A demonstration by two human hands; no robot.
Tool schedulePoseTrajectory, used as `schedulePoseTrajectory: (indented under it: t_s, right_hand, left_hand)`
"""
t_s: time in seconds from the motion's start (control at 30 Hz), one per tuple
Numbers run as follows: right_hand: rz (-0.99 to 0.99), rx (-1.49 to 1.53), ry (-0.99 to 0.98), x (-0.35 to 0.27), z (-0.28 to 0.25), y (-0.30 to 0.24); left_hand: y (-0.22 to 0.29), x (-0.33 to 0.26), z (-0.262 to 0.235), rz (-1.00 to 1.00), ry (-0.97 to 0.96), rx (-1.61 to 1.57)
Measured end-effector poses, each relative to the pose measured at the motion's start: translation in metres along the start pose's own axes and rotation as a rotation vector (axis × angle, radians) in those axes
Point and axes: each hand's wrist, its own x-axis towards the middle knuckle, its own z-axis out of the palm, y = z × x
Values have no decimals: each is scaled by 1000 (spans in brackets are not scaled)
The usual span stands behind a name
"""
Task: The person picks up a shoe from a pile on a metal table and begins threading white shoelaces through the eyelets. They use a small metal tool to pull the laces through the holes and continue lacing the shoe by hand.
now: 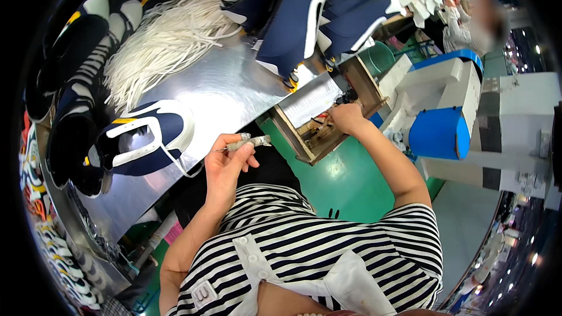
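My left hand (pixel 222 167) is closed around an awl-like tool (pixel 257 141), held between thumb and fingers in front of my body. Its handle looks wrapped in pale tape, and a thin metal shank shows at the left side of the hand. My right hand (pixel 349 119) reaches down into an open wooden drawer (pixel 310 155). Its fingertips are hidden among small dark items there, so I cannot tell what they grip. In the drawer lie a sheet of white paper (pixel 305 104) and loose small tools. On the metal table (pixel 216 90), left of my hands, rests a navy-and-white shoe upper (pixel 155 155) with a white lace trailing off.
A heap of white laces (pixel 167 44) covers the table's back left. Dark shoe uppers line the left edge, and stacked navy uppers (pixel 351 14) stand behind the drawer. A white machine with a blue cover (pixel 439 133) is at right. Another person (pixel 462 29) sits farther back.
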Motion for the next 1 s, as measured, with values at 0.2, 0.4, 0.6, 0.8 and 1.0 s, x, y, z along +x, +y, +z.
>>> schedulePoseTrajectory:
  t_s: [0.2,0.4,0.6,0.8,1.0]
  right_hand:
    - [-248,-82,-27,29,27,9]
    - [-349,-245,-75,48,38,7]
    - [-550,-224,14,42,29,25]
    - [-531,-98,194,3,-5,27]
    - [-537,23,470,-29,-16,18]
  left_hand:
    - [-3,-6,-15,8,90,-5]
    - [-9,-3,-13,-40,46,-25]
    - [-10,-5,-19,-57,32,-43]
    - [-7,-4,-23,-28,60,-53]
    - [-6,-8,-21,-14,12,-47]
